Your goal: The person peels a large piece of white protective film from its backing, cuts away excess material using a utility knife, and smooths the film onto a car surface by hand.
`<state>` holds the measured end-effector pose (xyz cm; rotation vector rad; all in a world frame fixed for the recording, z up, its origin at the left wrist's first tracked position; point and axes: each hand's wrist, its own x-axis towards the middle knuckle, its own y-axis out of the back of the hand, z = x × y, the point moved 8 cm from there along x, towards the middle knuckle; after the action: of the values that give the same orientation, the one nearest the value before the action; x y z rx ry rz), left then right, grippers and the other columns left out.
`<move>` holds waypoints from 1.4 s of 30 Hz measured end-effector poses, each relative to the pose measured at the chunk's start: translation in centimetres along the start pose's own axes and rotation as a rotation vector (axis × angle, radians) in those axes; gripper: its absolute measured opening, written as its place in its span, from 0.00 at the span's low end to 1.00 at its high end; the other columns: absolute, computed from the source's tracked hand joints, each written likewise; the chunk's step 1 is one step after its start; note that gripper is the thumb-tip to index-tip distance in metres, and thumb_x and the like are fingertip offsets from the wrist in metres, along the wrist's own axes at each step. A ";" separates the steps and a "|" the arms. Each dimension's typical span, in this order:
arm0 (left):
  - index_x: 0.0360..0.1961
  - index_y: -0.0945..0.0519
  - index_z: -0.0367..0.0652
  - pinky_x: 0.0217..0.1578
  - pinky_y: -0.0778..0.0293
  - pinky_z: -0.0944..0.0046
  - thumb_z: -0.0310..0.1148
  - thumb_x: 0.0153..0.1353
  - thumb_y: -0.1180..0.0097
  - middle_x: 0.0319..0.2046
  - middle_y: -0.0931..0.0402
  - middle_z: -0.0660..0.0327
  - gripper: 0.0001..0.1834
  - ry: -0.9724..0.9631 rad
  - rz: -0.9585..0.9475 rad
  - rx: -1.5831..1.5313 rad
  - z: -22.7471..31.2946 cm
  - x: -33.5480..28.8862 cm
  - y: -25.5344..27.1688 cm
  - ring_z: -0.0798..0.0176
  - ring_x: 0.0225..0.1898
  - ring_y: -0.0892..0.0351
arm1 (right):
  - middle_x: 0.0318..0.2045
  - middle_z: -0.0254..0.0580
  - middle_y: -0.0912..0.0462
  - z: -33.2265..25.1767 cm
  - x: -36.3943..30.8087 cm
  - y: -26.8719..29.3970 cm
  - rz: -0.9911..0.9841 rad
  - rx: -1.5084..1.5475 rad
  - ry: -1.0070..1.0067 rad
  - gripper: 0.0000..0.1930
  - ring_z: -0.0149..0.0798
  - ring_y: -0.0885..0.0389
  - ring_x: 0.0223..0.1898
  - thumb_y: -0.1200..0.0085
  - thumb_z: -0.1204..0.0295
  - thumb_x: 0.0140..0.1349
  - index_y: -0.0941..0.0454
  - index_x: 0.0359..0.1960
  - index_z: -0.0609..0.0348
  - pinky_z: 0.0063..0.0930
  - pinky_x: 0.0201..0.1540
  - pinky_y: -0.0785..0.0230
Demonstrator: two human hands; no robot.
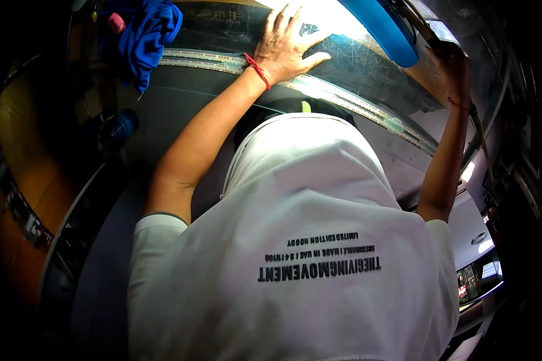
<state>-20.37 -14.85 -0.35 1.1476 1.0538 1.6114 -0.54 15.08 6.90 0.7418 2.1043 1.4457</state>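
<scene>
My left hand (pixel 288 51) lies flat with its fingers spread on a dark, scratched, glossy surface (pixel 217 33). Its wrist wears a red cord bracelet (pixel 258 71) and rests over a pale measuring scale (pixel 202 59) along the near edge. Farther right, in shadow, my right hand (pixel 451 69) has its fingers curled in by a dark, narrow strip-like thing (pixel 424 27); what it grips is too dark to name. Between the hands, nearer the right, a long blue object with a rounded end (pixel 382 30) slants over the surface.
A crumpled blue cloth (pixel 150 36) hangs over the far left edge, with a pink object (pixel 116 23) on it. Strong light glares off the surface beyond my left hand. A white car door (pixel 473 234) shows at the right.
</scene>
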 end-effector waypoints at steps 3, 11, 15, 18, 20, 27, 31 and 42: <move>0.68 0.25 0.77 0.74 0.55 0.34 0.67 0.66 0.47 0.70 0.38 0.43 0.31 0.008 -0.009 -0.027 0.0 -0.2 0.1 0.38 0.75 0.47 | 0.31 0.42 0.14 -0.2 -0.2 -0.1 -0.012 0.018 -0.037 0.18 0.41 0.16 0.31 0.30 0.56 0.58 0.16 0.33 0.60 0.35 0.39 0.26; 0.70 0.28 0.64 0.72 0.65 0.28 0.60 0.70 0.55 0.73 0.36 0.56 0.31 0.033 -0.160 -0.177 0.2 -0.4 -0.5 0.43 0.76 0.48 | 0.28 0.40 0.15 0.3 -0.5 -0.8 -0.042 0.027 -0.019 0.17 0.38 0.19 0.27 0.30 0.57 0.58 0.16 0.33 0.59 0.33 0.37 0.27; 0.72 0.29 0.64 0.72 0.66 0.29 0.61 0.71 0.55 0.75 0.38 0.56 0.32 0.039 -0.137 -0.176 0.3 -0.6 -0.8 0.43 0.78 0.52 | 0.28 0.39 0.15 -0.3 -0.7 -0.5 -0.012 0.044 0.053 0.16 0.38 0.19 0.27 0.30 0.57 0.58 0.16 0.33 0.59 0.32 0.37 0.28; 0.73 0.30 0.65 0.72 0.67 0.29 0.61 0.71 0.56 0.75 0.40 0.56 0.32 0.013 -0.115 -0.146 0.5 -0.7 -0.8 0.42 0.78 0.54 | 0.29 0.39 0.15 0.9 -0.6 -0.9 -0.068 0.041 0.018 0.17 0.37 0.19 0.28 0.29 0.57 0.58 0.15 0.34 0.59 0.31 0.38 0.28; 0.74 0.31 0.66 0.72 0.69 0.28 0.62 0.71 0.57 0.76 0.41 0.56 0.33 0.026 -0.109 -0.151 0.4 -0.8 -0.9 0.41 0.78 0.55 | 0.29 0.39 0.14 1.5 -0.7 -1.2 -0.091 0.045 -0.018 0.17 0.37 0.18 0.29 0.29 0.57 0.58 0.15 0.34 0.60 0.31 0.38 0.27; 0.68 0.24 0.70 0.73 0.54 0.33 0.63 0.66 0.46 0.71 0.37 0.45 0.31 -0.016 0.237 0.004 0.7 -0.2 1.3 0.39 0.75 0.46 | 0.31 0.41 0.13 2.4 -0.5 -1.3 -0.047 0.062 -0.036 0.18 0.36 0.17 0.31 0.29 0.58 0.57 0.15 0.38 0.61 0.31 0.40 0.26; 0.67 0.22 0.72 0.74 0.56 0.34 0.69 0.63 0.45 0.74 0.44 0.40 0.34 0.045 0.094 0.009 0.0 -0.1 0.7 0.38 0.77 0.50 | 0.31 0.41 0.13 2.8 0.5 -0.8 -0.020 0.058 -0.028 0.18 0.36 0.17 0.30 0.29 0.57 0.57 0.14 0.38 0.61 0.30 0.39 0.26; 0.62 0.17 0.68 0.75 0.58 0.36 0.70 0.64 0.47 0.75 0.48 0.37 0.32 0.063 0.066 -0.060 -0.5 -0.4 0.1 0.36 0.77 0.54 | 0.23 0.38 0.18 3.7 3.4 -0.9 -0.122 0.019 -0.092 0.17 0.35 0.22 0.26 0.30 0.56 0.55 0.15 0.33 0.58 0.31 0.36 0.29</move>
<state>-20.82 -15.35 -0.45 1.1084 1.0095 1.7298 -0.79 19.64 4.56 0.6615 2.0585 1.3044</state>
